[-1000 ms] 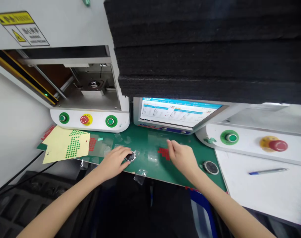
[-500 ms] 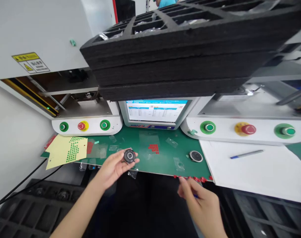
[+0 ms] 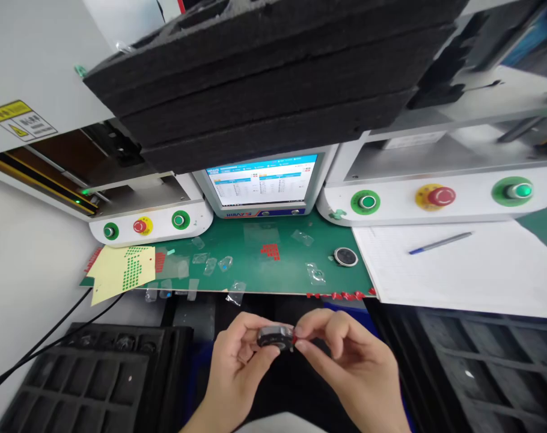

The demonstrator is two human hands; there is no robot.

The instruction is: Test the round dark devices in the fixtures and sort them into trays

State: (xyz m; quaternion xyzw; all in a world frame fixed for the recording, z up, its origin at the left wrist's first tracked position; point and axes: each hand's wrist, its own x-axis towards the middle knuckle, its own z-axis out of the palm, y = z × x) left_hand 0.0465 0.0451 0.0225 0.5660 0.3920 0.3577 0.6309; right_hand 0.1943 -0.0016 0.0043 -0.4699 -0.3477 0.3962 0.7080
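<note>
My left hand (image 3: 241,364) grips a round black part with a silver rim (image 3: 276,337), tilted so its edge shows, between thumb and fingers. Closed in a pinch, my right hand (image 3: 345,355) holds a small red piece (image 3: 294,340) against the right side of that part. The fingers hide most of the red piece. Both hands are in front of the green table edge, above dark space. A similar round part (image 3: 346,257) lies face up on the green table (image 3: 291,279).
Small red pieces (image 3: 345,296) line the table's front edge. Clear plastic scraps (image 3: 316,275), red stickers (image 3: 271,251) and yellow sticker sheets (image 3: 120,270) lie about. A pen (image 3: 440,243) rests on paper (image 3: 458,276). A black foam stack (image 3: 273,90) overhangs the monitor (image 3: 259,186); foam trays (image 3: 84,385) stand below.
My left hand has brought the round part down and right, off the table. My right hand has left the red pieces at the edge and met it with one. The view has shifted.
</note>
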